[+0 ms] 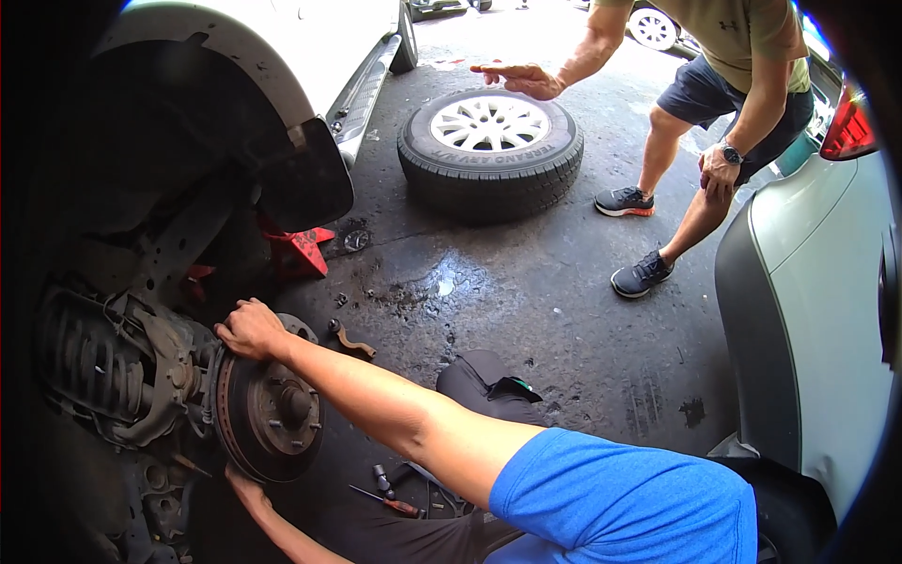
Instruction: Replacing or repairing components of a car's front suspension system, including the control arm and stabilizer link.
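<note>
A worn brake disc point(268, 414) with protruding wheel studs stands on the hub at the left. Over its upper rim, my right hand point(254, 329) curls its fingers, the bare arm stretching across from the right. Low at the same disc is my left hand point(246, 489), its fingers hidden behind the lower rim. Behind the disc are the rusty knuckle point(174, 376) and a coil spring point(103, 381). A curved metal joint piece point(351, 340) lies on the floor just beyond my right forearm.
A hammer point(382, 481) and an orange-handled screwdriver point(404, 509) lie by my legs. A red jack stand point(299, 252) stands under the raised vehicle. Beyond lies a removed wheel point(490, 155), beside a standing person point(723, 89) with one hand held out. Another car point(817, 254) is at the right.
</note>
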{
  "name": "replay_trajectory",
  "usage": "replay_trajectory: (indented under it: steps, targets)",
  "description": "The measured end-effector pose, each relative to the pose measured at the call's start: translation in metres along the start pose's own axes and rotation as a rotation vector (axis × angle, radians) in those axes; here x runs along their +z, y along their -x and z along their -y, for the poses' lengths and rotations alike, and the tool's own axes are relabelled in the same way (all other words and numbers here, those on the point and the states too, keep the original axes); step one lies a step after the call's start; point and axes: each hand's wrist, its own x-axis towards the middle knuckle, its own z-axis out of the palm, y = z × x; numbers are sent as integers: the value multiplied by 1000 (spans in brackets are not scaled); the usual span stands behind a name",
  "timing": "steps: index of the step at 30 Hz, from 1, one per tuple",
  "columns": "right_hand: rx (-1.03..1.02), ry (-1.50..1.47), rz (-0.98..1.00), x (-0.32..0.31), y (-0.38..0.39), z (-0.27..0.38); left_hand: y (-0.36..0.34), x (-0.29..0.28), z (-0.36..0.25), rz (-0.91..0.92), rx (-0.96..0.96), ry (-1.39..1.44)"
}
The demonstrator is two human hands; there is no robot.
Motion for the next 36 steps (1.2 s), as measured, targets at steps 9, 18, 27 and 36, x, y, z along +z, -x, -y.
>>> replay_trajectory:
  steps: [9, 18, 27, 36]
  targets:
    - [-11, -15, -29, 0, 2, 1, 4, -1, -7, 68, -3, 8]
    - [-11, 1, -31, -1, 1, 0, -1, 0, 0, 14, 39, -41]
    - [-17, 8, -22, -3, 1, 1, 1, 7, -1, -59, 84, -34]
    - [-24, 10, -15, -3, 2, 3, 5, 8, -6, -59, 129, -89]
